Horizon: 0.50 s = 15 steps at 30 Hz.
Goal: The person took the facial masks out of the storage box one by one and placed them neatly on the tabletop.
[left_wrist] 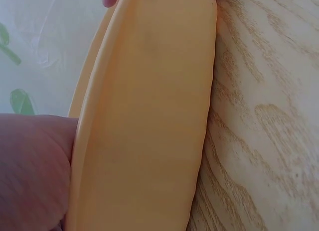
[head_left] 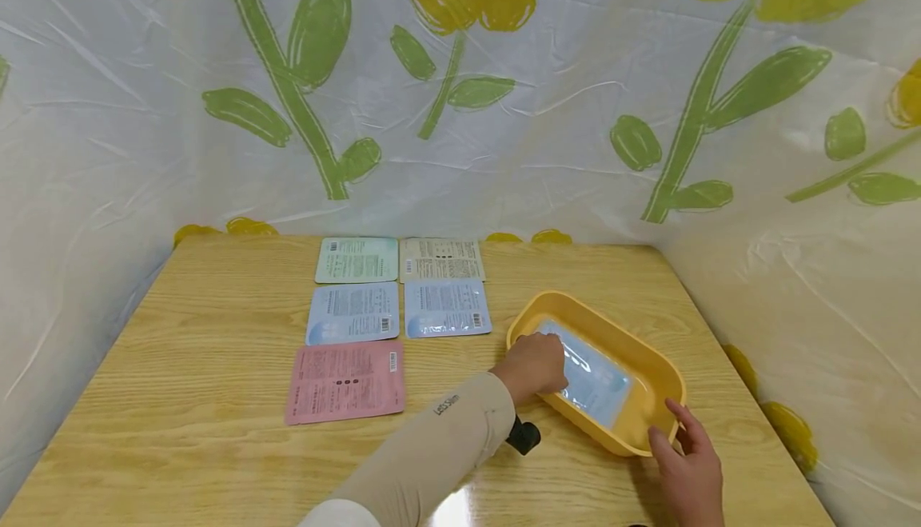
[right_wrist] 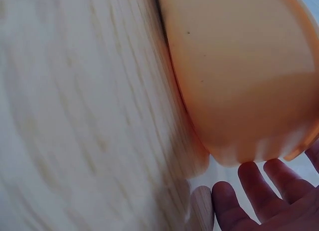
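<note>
A yellow-orange plastic basin (head_left: 612, 319) stands on the right of the table, with a light-blue flat packet (head_left: 593, 379) lying in it. My left hand (head_left: 536, 361) reaches over the near rim onto the packet's left part. Its knuckles are bent; the fingertips are hidden, so I cannot tell whether they pinch the packet. In the left wrist view, that hand (left_wrist: 35, 171) passes over the basin's rim. At the right end, my right hand (head_left: 687, 459) touches the basin, thumb and index finger apart at the rim. The right wrist view shows its extended fingers (right_wrist: 256, 188) against the outer wall.
Left of the basin lie a green packet (head_left: 357, 260), a beige packet (head_left: 442, 260), two blue packets (head_left: 352, 311) and a pink packet (head_left: 345, 383), in two columns. A flower-printed sheet (head_left: 561, 127) hangs behind the wooden table (head_left: 216, 351) and along its sides.
</note>
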Each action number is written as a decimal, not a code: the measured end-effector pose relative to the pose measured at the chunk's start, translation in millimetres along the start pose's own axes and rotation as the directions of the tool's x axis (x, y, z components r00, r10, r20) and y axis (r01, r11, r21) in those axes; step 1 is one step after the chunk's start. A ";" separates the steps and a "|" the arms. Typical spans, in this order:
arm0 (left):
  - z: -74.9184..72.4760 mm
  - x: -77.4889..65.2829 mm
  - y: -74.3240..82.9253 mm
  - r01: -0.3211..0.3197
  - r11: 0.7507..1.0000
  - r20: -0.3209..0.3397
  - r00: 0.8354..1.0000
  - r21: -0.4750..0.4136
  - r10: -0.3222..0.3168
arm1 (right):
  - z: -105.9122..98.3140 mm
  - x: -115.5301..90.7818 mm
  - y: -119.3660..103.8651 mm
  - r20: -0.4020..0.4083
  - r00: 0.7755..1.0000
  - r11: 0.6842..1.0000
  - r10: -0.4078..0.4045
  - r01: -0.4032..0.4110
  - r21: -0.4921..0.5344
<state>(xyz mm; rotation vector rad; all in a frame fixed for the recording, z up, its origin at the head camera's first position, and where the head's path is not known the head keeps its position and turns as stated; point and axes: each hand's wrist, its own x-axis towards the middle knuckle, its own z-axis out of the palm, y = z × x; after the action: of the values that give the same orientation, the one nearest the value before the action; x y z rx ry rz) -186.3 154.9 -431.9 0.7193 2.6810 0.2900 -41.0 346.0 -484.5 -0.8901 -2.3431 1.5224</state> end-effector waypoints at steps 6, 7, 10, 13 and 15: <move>-0.1 0.8 0.8 -0.025 1.000 -0.004 1.000 -0.014 0.025 | -1.1 -1.2 -0.5 0.005 1.000 1.000 -0.008 0.008 -0.007; -0.2 0.9 0.9 -0.034 0.999 -0.007 0.999 -0.014 0.033 | -1.2 -1.6 -0.7 0.002 1.000 1.000 -0.010 0.010 -0.009; 0.2 1.4 1.4 -0.051 0.999 -0.010 0.999 -0.008 0.051 | -1.1 -1.8 -0.9 -0.006 1.000 1.000 -0.011 0.011 -0.014; 0.4 1.5 1.7 -0.048 0.999 -0.005 0.999 -0.008 0.048 | -0.9 -2.0 -0.5 -0.004 1.000 1.000 -0.019 0.019 -0.016; 0.2 1.9 2.0 -0.043 0.999 0.002 0.999 -0.008 0.043 | -0.3 -1.5 0.0 -0.007 1.000 1.000 -0.019 0.019 -0.018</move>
<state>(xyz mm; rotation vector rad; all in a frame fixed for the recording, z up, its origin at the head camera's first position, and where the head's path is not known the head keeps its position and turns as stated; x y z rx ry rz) -186.8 157.6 -432.0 0.7750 2.6638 0.3104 -39.6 345.4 -484.1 -0.8738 -2.3569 1.4907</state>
